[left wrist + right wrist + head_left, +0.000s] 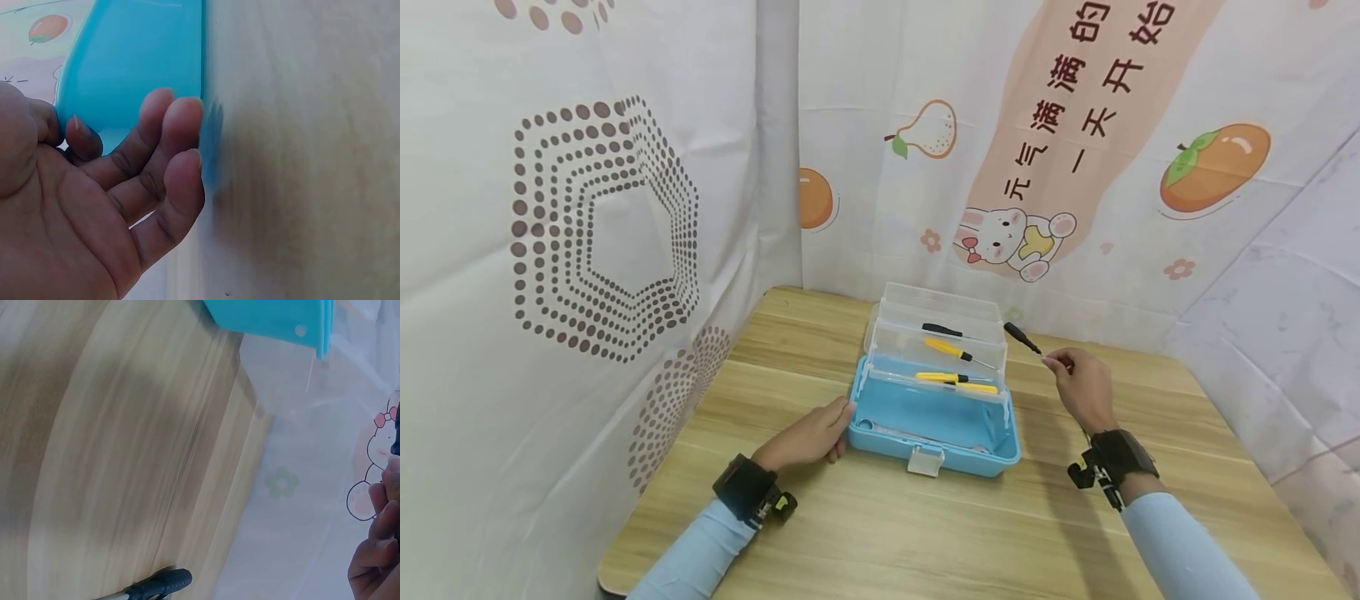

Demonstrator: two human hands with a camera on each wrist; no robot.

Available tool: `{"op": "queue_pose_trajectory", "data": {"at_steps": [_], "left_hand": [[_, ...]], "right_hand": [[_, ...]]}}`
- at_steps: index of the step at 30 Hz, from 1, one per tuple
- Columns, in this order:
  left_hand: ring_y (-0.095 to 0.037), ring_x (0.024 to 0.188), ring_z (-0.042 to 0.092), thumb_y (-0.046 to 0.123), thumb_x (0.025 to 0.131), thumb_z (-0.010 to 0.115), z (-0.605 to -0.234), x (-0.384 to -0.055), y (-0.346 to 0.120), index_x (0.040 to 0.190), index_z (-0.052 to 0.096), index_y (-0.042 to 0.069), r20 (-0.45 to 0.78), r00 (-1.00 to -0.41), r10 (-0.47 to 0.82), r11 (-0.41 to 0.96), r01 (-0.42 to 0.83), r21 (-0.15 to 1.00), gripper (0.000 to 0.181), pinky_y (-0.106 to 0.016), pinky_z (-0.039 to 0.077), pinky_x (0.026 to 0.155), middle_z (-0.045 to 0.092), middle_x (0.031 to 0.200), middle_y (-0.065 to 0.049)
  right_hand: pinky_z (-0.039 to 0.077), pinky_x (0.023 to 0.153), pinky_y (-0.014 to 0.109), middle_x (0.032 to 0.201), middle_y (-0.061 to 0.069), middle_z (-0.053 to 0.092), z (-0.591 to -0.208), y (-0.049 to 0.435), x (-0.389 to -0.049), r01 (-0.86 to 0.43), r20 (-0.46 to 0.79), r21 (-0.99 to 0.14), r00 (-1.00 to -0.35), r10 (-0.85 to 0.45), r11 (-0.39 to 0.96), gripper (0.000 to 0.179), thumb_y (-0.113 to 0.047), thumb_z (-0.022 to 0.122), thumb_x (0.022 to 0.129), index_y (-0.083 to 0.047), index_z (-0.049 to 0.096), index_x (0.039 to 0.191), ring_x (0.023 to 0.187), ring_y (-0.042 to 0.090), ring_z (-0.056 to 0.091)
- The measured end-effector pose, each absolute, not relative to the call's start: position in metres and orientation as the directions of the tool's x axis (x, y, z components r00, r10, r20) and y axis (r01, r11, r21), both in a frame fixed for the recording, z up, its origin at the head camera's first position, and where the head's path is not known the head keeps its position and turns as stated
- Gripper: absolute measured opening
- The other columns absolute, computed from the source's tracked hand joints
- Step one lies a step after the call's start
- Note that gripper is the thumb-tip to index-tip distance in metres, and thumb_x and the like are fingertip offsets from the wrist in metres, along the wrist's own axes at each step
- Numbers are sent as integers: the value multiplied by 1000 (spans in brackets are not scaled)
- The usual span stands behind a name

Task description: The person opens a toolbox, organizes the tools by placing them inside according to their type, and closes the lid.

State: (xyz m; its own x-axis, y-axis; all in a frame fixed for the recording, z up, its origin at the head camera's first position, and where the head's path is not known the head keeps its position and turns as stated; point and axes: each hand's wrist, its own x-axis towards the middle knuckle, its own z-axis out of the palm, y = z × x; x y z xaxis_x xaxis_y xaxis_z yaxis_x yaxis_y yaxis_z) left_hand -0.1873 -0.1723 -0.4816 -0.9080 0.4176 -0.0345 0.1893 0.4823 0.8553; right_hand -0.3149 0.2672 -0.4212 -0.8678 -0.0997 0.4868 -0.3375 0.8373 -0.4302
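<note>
A light blue toolbox [895,452] stands on the table, its clear trays [895,337] folded up and back. My left hand [808,433] rests against its front left corner; in the left wrist view the loosely bent fingers [184,181] lie at the blue wall. To the right of the box, my right hand [1084,387] pinches a black-handled screwdriver [1021,337] by its shaft, handle pointing away to the back left. Yellow-handled screwdrivers [943,347] and a black-handled tool [942,330] lie in the trays. A wrench [917,436] lies in the bottom of the box.
Another black-handled tool [159,584] lies on the table in the right wrist view. The wooden table [940,533] ends at printed white curtains [865,242] behind and on the left. A clear front latch [926,461] hangs from the toolbox.
</note>
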Motion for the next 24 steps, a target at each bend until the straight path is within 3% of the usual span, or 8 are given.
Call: {"op": "queue_pose_trajectory", "data": {"at_steps": [24], "left_hand": [[-20, 61, 62, 41, 115, 22, -484, -187, -171, 104, 48, 12, -32, -910, 414, 495, 196, 846, 40, -34, 54, 61, 61, 72, -3]], "right_hand": [[39, 57, 35, 78, 12, 68, -416, 247, -325, -378, 518, -410, -845, -129, 830, 17, -16, 69, 101, -1, 75, 95, 61, 22, 53]]}}
